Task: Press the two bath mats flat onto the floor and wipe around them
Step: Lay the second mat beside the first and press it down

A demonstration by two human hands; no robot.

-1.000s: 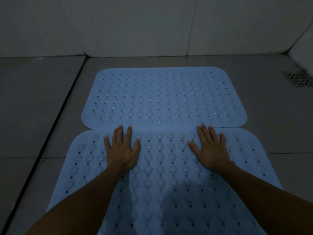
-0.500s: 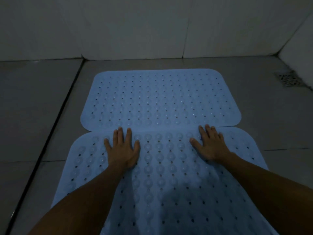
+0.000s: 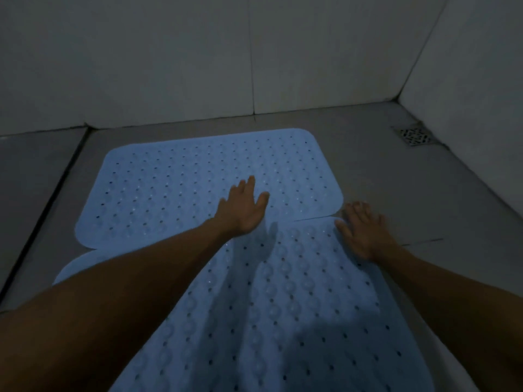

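Two light blue perforated bath mats lie on the grey tiled floor, long edges touching. The far mat point(image 3: 175, 188) lies flat towards the wall. The near mat point(image 3: 283, 321) runs under my arms to the bottom of the frame. My left hand point(image 3: 243, 210) is stretched forward over the seam, fingers straight and spread, reaching onto the far mat; whether the palm touches is unclear. My right hand point(image 3: 365, 233) lies flat with straight fingers on the near mat's far right corner, fingertips at the mat's edge.
A metal floor drain point(image 3: 414, 135) sits in the far right corner by the white tiled walls point(image 3: 254, 58). A dark grout line point(image 3: 42, 210) runs down the floor left of the mats. Bare grey floor point(image 3: 424, 193) stretches to the right.
My left hand has left the near mat and moved forward and right onto the far mat. My right hand has slid right to the near mat's corner. The view has swung left.
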